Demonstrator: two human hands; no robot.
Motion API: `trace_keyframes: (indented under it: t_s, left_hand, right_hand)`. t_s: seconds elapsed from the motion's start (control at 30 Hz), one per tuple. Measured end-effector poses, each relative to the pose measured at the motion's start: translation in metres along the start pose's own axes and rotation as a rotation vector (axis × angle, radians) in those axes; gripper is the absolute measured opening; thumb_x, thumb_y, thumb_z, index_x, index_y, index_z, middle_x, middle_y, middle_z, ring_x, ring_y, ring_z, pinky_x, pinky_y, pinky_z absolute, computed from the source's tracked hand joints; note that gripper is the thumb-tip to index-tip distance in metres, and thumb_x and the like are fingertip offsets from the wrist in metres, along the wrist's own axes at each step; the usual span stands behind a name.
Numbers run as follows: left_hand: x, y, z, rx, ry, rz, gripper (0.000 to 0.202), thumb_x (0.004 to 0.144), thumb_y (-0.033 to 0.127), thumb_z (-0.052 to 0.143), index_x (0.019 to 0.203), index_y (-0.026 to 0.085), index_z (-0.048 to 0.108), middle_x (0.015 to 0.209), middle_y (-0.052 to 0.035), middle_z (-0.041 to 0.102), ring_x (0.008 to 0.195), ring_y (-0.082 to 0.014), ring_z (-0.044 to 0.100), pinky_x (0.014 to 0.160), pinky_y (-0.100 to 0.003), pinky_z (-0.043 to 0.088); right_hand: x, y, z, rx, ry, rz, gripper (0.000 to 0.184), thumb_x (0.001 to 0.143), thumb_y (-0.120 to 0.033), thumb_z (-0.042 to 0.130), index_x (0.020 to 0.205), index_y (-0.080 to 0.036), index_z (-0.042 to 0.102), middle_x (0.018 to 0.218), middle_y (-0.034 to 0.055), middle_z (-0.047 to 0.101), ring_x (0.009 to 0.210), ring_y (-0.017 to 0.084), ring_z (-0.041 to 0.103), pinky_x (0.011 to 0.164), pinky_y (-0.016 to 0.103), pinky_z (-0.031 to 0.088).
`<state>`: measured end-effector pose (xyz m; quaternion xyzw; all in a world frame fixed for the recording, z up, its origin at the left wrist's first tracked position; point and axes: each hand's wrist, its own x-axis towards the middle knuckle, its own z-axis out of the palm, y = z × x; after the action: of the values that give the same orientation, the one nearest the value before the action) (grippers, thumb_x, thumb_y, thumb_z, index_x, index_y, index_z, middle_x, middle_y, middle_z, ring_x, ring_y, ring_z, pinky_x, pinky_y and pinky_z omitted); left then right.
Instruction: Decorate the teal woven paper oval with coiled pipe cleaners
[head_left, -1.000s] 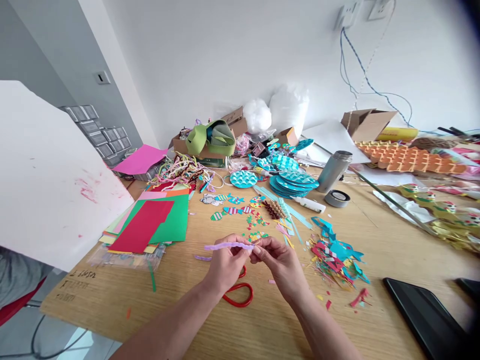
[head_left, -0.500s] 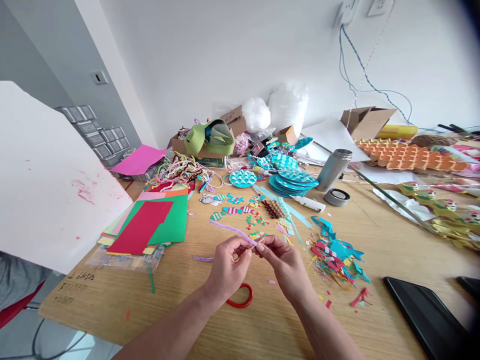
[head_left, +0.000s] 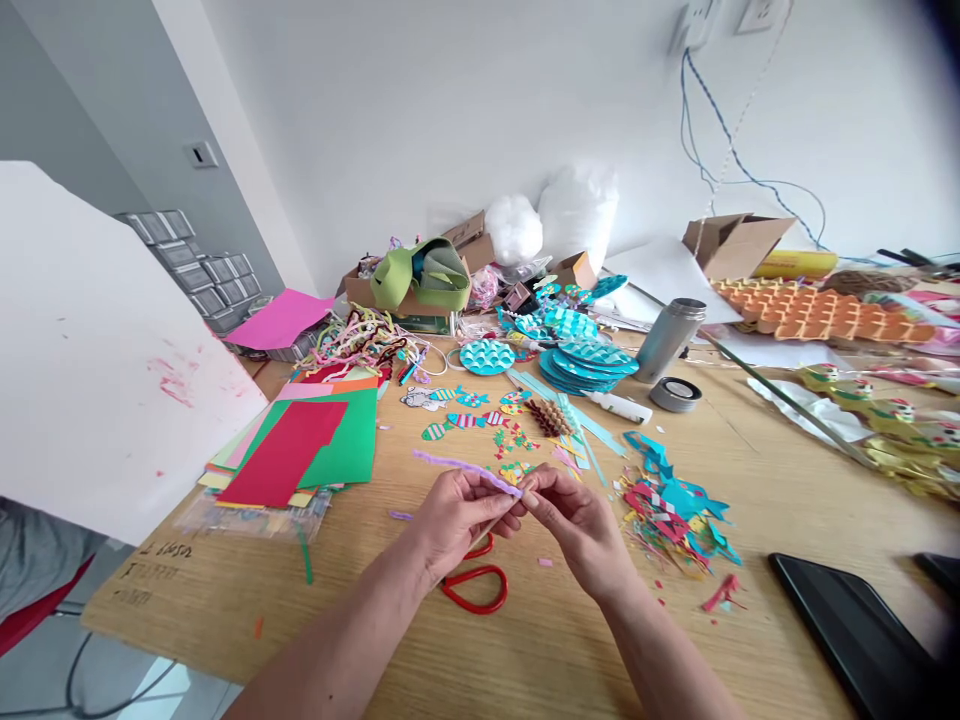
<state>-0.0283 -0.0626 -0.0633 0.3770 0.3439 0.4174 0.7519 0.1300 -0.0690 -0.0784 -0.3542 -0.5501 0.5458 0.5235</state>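
A fuzzy purple pipe cleaner (head_left: pixel 457 463) stretches up and left from between my hands. My left hand (head_left: pixel 454 520) is closed around it, thumb and fingers pinching near its near end. My right hand (head_left: pixel 577 525) pinches the tip, and the fingertips of both hands nearly touch. A thin, pale stick (head_left: pixel 485 532) shows below my left fingers; its ends are hidden. Another purple piece (head_left: pixel 401 516) lies on the table, partly covered by my left hand. Red-handled scissors (head_left: pixel 480 590) lie beneath my hands, their blades hidden.
Coloured paper sheets (head_left: pixel 337 440) lie left, near a pile of pipe cleaners (head_left: pixel 360 335). Paper fish (head_left: pixel 469 420) lie ahead. Paper scraps (head_left: pixel 682 500) and a black tablet-like device (head_left: pixel 847 630) are to the right. A grey flask (head_left: pixel 670 340) stands behind a glue tube (head_left: pixel 619 406).
My left hand has turned and shifted slightly left, and the pale stick shows below it. More of the scissors' red handles is visible. Both hands still pinch the pipe cleaner.
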Motion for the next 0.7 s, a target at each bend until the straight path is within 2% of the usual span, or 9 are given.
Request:
trace_keyframes:
  t_s: [0.17, 0.37, 0.43, 0.53, 0.6, 0.7]
  left_hand:
    - [0.001, 0.001, -0.008, -0.108, -0.118, -0.141, 0.021, 0.065, 0.021, 0.076, 0.08, 0.013, 0.065, 0.068, -0.005, 0.067, 0.055, -0.0105, 0.06, 0.052, -0.02, 0.047]
    - [-0.002, 0.003, -0.009, -0.036, -0.174, -0.152, 0.025, 0.068, 0.027, 0.073, 0.085, 0.011, 0.067, 0.07, -0.007, 0.067, 0.056, -0.0137, 0.062, 0.057, -0.027, 0.051]
    - [-0.003, 0.003, -0.006, -0.015, -0.139, -0.132, 0.026, 0.067, 0.03, 0.073, 0.082, 0.01, 0.067, 0.069, -0.0072, 0.066, 0.055, -0.0141, 0.062, 0.057, -0.028, 0.051]
    - [-0.003, 0.001, -0.003, -0.013, -0.062, -0.095, 0.028, 0.065, 0.03, 0.075, 0.081, 0.009, 0.068, 0.068, -0.007, 0.066, 0.055, -0.0138, 0.061, 0.057, -0.027, 0.05]
    - [-0.001, 0.0, -0.002, -0.048, -0.006, -0.041, 0.029, 0.065, 0.031, 0.075, 0.084, 0.01, 0.068, 0.069, -0.0066, 0.067, 0.058, -0.014, 0.062, 0.061, -0.028, 0.05]
    - [0.004, -0.001, -0.004, -0.144, 0.129, 0.112, 0.027, 0.064, 0.031, 0.076, 0.084, 0.014, 0.067, 0.071, -0.0044, 0.068, 0.067, -0.0148, 0.063, 0.07, -0.029, 0.049]
  right_hand:
    - [0.0, -0.006, -0.002, -0.081, -0.087, -0.011, 0.018, 0.081, -0.037, 0.062, 0.079, -0.019, 0.063, 0.074, 0.0029, 0.056, 0.07, 0.016, 0.053, 0.067, 0.03, 0.045]
    - [0.005, -0.002, -0.004, -0.174, -0.007, -0.066, 0.021, 0.074, -0.041, 0.068, 0.075, -0.019, 0.067, 0.077, 0.0032, 0.052, 0.073, 0.017, 0.05, 0.067, 0.03, 0.045]
    - [0.006, 0.0, -0.002, -0.144, 0.03, -0.034, 0.024, 0.073, -0.04, 0.069, 0.087, -0.02, 0.067, 0.077, 0.0018, 0.05, 0.071, 0.016, 0.049, 0.064, 0.028, 0.045]
    - [0.006, 0.0, 0.003, -0.038, 0.065, 0.011, 0.045, 0.074, -0.038, 0.07, 0.114, -0.025, 0.055, 0.078, -0.0007, 0.049, 0.07, 0.014, 0.051, 0.062, 0.027, 0.045]
    - [0.005, -0.001, 0.007, 0.015, 0.061, 0.026, 0.05, 0.076, -0.039, 0.067, 0.12, -0.026, 0.048, 0.083, 0.0003, 0.052, 0.072, 0.015, 0.054, 0.064, 0.028, 0.047]
    - [0.002, 0.001, 0.016, -0.001, 0.028, 0.046, 0.051, 0.077, -0.043, 0.064, 0.121, -0.025, 0.044, 0.09, 0.0032, 0.057, 0.069, 0.015, 0.057, 0.062, 0.029, 0.048]
